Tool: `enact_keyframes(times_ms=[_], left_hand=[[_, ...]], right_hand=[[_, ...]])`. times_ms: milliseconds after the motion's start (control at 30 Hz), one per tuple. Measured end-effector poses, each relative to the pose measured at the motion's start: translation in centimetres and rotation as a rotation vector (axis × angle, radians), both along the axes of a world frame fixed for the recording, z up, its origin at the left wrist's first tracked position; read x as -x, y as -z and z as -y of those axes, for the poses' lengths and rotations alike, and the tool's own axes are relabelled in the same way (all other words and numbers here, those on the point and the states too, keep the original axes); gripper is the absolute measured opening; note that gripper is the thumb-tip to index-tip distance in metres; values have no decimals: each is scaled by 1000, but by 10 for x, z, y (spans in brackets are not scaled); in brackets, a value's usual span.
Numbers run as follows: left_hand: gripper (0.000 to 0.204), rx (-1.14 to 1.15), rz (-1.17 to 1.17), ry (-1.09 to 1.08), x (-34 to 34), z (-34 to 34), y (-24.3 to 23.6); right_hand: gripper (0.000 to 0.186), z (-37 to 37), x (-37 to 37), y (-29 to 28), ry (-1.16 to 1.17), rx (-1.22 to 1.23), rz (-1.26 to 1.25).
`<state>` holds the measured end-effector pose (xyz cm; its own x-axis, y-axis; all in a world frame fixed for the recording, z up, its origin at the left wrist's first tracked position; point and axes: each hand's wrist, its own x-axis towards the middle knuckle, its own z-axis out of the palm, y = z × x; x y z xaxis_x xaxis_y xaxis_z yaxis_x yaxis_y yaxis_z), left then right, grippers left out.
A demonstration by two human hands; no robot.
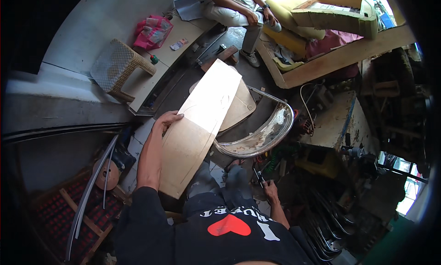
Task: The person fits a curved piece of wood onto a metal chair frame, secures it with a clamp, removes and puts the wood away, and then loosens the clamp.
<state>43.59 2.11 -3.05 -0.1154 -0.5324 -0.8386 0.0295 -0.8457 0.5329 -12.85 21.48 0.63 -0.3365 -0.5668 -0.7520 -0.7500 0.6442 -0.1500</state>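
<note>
The person's left hand [169, 121] grips the long tan board [186, 148] by its left edge, the thumb lying over the face and the other fingers mostly out of my sight. Down at the person's right side, the right hand [271, 191] is closed around a dark hand tool [259, 176] with bright metal on it, well apart from the board; its exact kind is hard to make out.

The board slants in front of the body, its near end by the left forearm and its far half washed bright by the light. Partly hidden behind it is a second board [242, 108], tan and round-cornered. Just to the right of that I see a bent metal frame [290, 113] with a worn, stained curved panel [262, 135] in it. A green coiled hose [274, 158] hangs in the shadow near the tool.

Farther out, to the left, a woven-pattern stool [131, 63] stands on a pale ledge [189, 31], with a pink bag [154, 32] near it. Beyond the boards, another person [229, 12] sits with both arms lowered over the lap. To that person's right, yellow cushions [285, 15] and a wooden frame [340, 58] are piled up. Curved metal tubes [321, 233] crowd the lower right.
</note>
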Motion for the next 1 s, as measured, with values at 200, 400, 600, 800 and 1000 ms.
enact_keyframes(times_ms=[200, 400, 600, 800, 1000], left_hand=[[37, 114, 153, -73, -3, -1, 31], [41, 131, 534, 129, -13, 2, 39], [40, 8, 184, 15, -13, -4, 35], [43, -12, 283, 18, -2, 5, 37], [44, -15, 493, 115, -12, 6, 70]], right_hand=[[47, -8, -21, -16, 24, 29, -58], [46, -17, -33, -21, 42, -7, -57], [45, -25, -41, -25, 110, 23, -27], [45, -36, -37, -27, 113, -31, -49], [45, -32, -34, -33, 57, -90, -68]])
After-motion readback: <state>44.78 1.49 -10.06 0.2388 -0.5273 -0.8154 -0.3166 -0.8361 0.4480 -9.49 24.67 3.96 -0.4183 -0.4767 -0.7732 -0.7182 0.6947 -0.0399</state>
